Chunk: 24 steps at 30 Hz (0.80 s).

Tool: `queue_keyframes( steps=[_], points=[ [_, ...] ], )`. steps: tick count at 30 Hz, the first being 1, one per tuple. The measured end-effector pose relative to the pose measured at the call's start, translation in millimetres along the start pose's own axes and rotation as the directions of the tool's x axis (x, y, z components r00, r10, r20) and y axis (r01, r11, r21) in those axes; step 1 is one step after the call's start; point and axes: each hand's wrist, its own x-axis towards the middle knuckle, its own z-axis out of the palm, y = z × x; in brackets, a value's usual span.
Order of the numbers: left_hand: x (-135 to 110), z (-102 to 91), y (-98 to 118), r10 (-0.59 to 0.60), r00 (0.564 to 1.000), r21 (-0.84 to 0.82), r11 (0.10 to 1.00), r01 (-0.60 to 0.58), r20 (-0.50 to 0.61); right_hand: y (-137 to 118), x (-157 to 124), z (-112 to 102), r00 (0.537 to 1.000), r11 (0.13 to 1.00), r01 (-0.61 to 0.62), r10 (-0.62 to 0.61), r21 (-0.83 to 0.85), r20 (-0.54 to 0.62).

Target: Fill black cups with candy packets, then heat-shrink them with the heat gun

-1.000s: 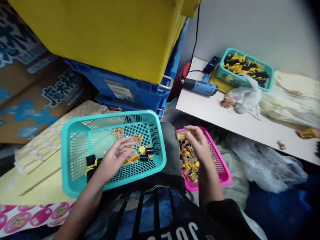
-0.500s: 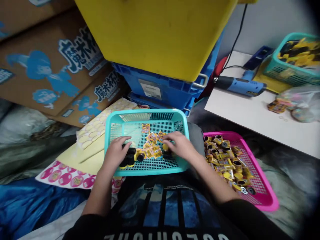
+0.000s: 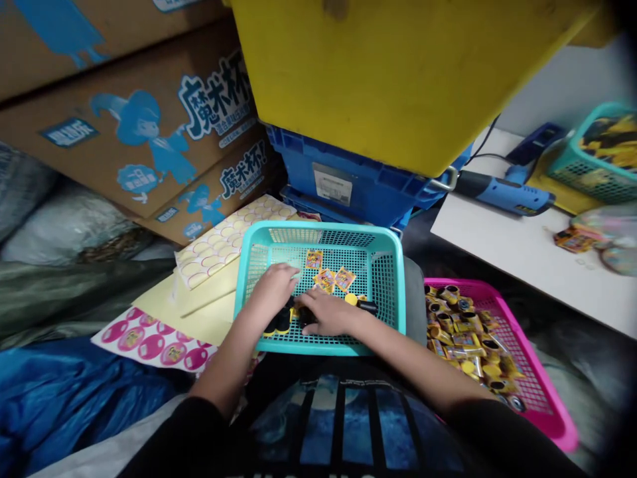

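A turquoise basket (image 3: 318,350) lies in front of my body with both hands inside it. My left hand (image 3: 275,290) is over the basket's left side, fingers stretched to the right beside several black cylinders with yellow ends (image 3: 283,322). Close to it, my right hand (image 3: 328,313) has its fingers curled down round a black cylinder (image 3: 306,316), mostly hidden by the hand. Small yellow printed labels (image 3: 326,280) are scattered in the middle of the basket. Right of them lie a yellow cap (image 3: 351,299) and another black cylinder (image 3: 368,307).
A pink basket (image 3: 540,372) full of yellow-wrapped cylinders stands at the right. Beyond it a white table (image 3: 507,245) carries a blue heat gun (image 3: 505,192). Blue and yellow crates (image 3: 348,186) rise behind the turquoise basket; cardboard boxes (image 3: 149,133) and sticker sheets (image 3: 164,338) are at the left.
My right hand has moved left, from the yellow cap at the basket's right side to the black cylinders near my left hand. The camera view has turned slightly left.
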Motion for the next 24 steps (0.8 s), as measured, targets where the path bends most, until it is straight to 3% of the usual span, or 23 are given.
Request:
queue_keyframes(
  steps=[3,6,11,16,18,21,24],
  points=[
    [35.4,10.6,10.4,0.064,0.998,0.016,0.998,-0.064,0.003,7.3,-5.6,1.7,0.995,0.993,0.097,-0.097,-0.071,-0.007],
    [60.5,26.0,12.0,0.005,0.999,0.013,1.000,-0.004,-0.052,15.3,-6.6,3.7,0.982,0.980,0.175,-0.181,-0.098,-0.060],
    [68.2,41.5,3.5,-0.075,0.995,-0.041,0.997,0.072,-0.073,18.7,-8.4,8.7,0.957,0.965,0.263,-0.258,0.021,-0.132],
    [62.2,46.7,3.2,-0.152,0.986,-0.122,0.982,0.143,-0.069,12.1,-9.0,16.5,0.986,0.978,0.158,-0.148,0.138,-0.078],
    [62.7,46.1,4.1,-0.199,0.979,-0.162,0.969,0.189,-0.048,11.4,-10.6,17.3,0.984,0.970,0.170,-0.156,0.174,-0.092],
    [61.3,36.6,9.1,-0.232,0.972,-0.234,0.947,0.219,-0.028,15.2,-20.8,10.1,0.966,0.922,0.201,-0.131,0.331,-0.223],
    [48.5,17.4,22.9,-0.223,0.975,-0.341,0.916,0.211,0.006,20.7,-38.6,-8.1,0.914,0.745,0.206,0.084,0.634,-0.396]
  ],
)
